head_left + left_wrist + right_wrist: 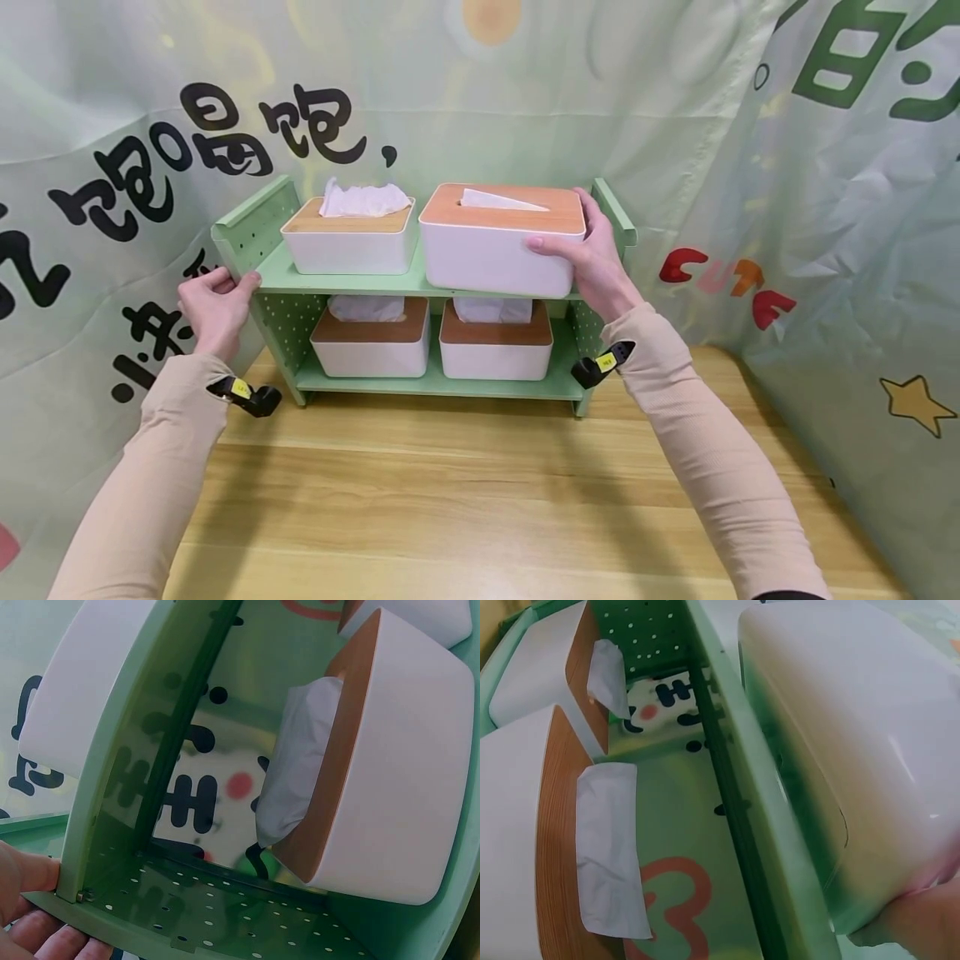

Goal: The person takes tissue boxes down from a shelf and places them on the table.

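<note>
A white tissue box with a light wooden lid point(498, 258) overlaps the front right of the upper shelf. My right hand point(600, 258) grips its right end, thumb on the front face. The right wrist view shows part of the underside of this tissue box point(870, 735) beside the shelf's front edge. My left hand point(217, 310) pinches the left front edge of the green two-tier rack point(337, 284). In the left wrist view, the thumb point(34, 871) lies against the shelf edge and the other fingers wrap the perforated side panel point(195, 907).
Another tissue box point(348, 250) stands at the upper left, with tissue sticking out. Two tissue boxes with darker lids, one left point(371, 354) and one right point(495, 357), sit on the lower shelf. The rack stands on a wooden table point(420, 500) before a printed curtain point(562, 83).
</note>
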{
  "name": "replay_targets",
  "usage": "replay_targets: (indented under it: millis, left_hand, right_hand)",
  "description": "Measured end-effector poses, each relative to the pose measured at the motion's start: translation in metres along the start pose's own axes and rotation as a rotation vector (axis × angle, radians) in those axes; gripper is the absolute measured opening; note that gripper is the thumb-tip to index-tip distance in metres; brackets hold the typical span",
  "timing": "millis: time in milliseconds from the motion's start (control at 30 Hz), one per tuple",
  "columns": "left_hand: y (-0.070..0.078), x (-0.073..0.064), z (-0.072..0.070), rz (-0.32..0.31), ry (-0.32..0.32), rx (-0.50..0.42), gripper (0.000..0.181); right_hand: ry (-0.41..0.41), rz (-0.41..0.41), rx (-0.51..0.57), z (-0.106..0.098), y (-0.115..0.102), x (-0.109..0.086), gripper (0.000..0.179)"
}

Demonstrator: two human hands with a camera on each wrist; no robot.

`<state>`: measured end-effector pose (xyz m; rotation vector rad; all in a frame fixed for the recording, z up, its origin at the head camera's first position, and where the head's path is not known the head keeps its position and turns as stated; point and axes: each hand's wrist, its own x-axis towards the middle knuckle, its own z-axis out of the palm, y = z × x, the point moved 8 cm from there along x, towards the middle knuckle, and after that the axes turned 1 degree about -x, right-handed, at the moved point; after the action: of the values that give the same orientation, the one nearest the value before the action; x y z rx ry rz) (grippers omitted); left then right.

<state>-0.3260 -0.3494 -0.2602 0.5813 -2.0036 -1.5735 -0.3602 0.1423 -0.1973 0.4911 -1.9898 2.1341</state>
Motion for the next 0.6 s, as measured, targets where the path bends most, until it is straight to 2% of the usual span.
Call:
replay_targets:
  millis: [367, 600]
  left_hand:
    - [-0.001, 0.001, 0.0, -0.005, -0.002, 0.02, 0.048]
    - [-0.002, 0.001, 0.0, -0.012, -0.001, 0.02, 0.048]
  right_hand:
    - [-0.016, -0.025, 0.027, -0.001, -0.011, -0.017, 0.082]
    - [-0.024, -0.017, 0.07, -0.003, -0.017, -0.029, 0.085]
